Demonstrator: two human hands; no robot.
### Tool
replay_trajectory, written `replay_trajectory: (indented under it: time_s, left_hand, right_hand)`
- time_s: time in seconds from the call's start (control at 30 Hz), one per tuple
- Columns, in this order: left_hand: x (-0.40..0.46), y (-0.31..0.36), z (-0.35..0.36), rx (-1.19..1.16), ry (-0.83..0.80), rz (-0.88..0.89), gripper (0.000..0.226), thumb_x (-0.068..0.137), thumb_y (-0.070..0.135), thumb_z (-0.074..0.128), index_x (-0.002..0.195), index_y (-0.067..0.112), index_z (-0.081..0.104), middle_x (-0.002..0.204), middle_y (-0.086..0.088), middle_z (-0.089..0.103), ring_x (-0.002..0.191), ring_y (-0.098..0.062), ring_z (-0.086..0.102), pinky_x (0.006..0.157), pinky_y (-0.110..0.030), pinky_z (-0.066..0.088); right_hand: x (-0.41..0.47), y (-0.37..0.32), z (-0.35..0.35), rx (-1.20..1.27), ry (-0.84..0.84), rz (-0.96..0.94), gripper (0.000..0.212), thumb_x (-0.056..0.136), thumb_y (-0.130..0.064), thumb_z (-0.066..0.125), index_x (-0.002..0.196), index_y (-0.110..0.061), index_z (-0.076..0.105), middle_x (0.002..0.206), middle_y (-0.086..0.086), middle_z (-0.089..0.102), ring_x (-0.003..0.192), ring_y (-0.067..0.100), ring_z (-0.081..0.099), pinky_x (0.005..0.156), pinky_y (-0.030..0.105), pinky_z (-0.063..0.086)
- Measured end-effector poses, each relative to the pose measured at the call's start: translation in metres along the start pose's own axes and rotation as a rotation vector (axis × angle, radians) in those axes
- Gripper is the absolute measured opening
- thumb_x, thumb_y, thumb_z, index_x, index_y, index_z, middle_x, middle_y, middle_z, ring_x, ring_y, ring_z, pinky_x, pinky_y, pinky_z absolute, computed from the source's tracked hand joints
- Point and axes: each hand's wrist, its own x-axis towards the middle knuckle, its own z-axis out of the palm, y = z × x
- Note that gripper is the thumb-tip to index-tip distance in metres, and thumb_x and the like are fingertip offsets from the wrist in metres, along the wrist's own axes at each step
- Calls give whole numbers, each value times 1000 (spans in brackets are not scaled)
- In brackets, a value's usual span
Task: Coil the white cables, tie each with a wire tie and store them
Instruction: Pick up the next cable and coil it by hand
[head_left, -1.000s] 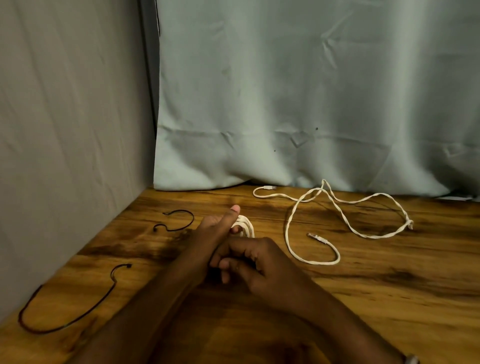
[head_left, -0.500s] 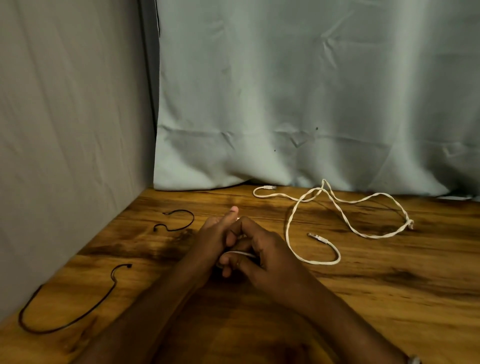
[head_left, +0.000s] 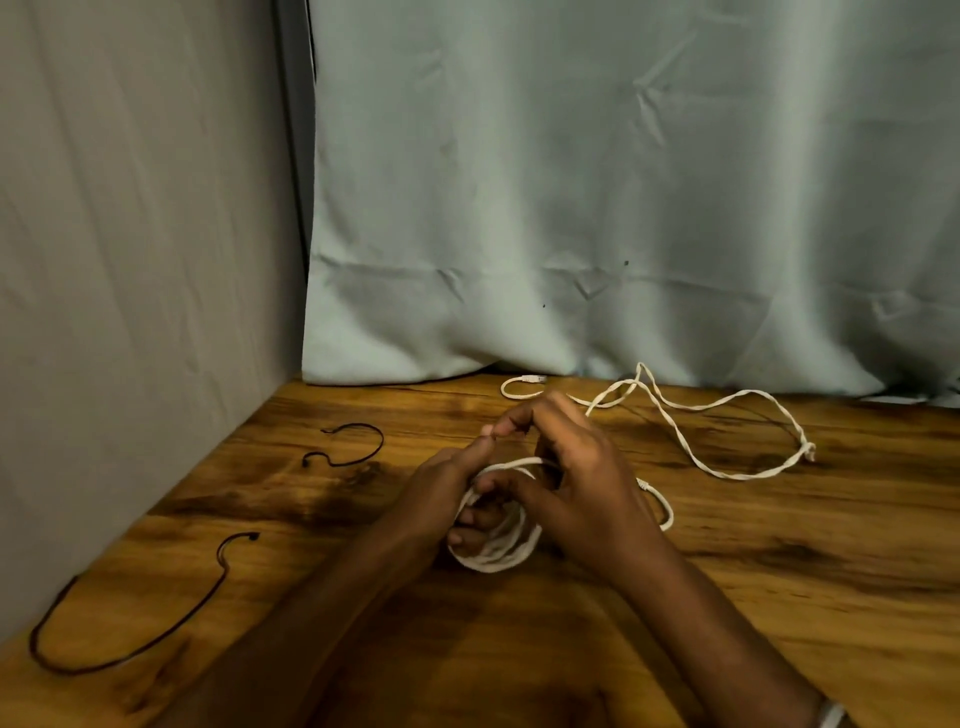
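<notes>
Left hand (head_left: 441, 499) at frame centre, fingers curled through a white cable coil (head_left: 496, 551), right hand (head_left: 582, 483) pinching its strand, loose white cable (head_left: 691, 452) on the table (head_left: 779, 597) right of centre, two black wire ties (head_left: 358, 447) at left

hands: left (head_left: 441, 493), right (head_left: 582, 483) grip white cable coil (head_left: 498, 551) | wooden table (head_left: 779, 597)

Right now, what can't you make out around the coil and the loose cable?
- Coiled white cable, head view: its free end is hidden by both hands' grip.
- Loose white braided cable: part of its near loop is behind the right hand.
- Left hand: fingers partly covered by the coil.
</notes>
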Motion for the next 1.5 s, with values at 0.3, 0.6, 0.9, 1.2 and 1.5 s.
replay_trajectory:
  time_s: [0.3,0.6,0.9,1.2,1.5]
  left_hand:
    - [-5,1,2,60,-19,129,48,86,55,65,59,20,49,46,8,33,36,-6,21,43,-15,18]
    - [-5,5,-2,81,201,215,44,78,53,66,53,21,49,42,3,34,33,-9,24,43,-17,17]
    - [3,2,-8,38,388,231,43,86,46,67,58,14,60,45,-8,54,32,-15,45,36,-13,26]
    - [3,2,-12,-13,355,204,23,90,29,68,80,9,68,51,-7,54,31,-16,50,33,-12,27]
    - [2,2,-14,-58,295,173,29,89,29,70,98,1,71,48,-2,47,32,-16,49,36,-16,36]
  right_hand:
    - [1,10,-5,256,10,202,8,97,-23,70,100,-30,69,90,-5,72,85,13,69,75,39,58]
    - [-2,-3,18,592,-125,520,35,110,-25,43,110,-7,73,99,15,78,83,16,75,73,29,58]
    - [-4,-25,17,849,-116,829,42,107,-33,48,83,-23,80,89,21,75,64,28,63,61,30,52]
    - [-6,-13,23,1184,-277,906,48,104,-47,43,109,-13,76,97,10,71,70,18,60,66,31,42]
    - [-13,-11,30,1334,-366,894,55,106,-50,32,110,-14,73,86,2,64,63,9,50,62,25,39]
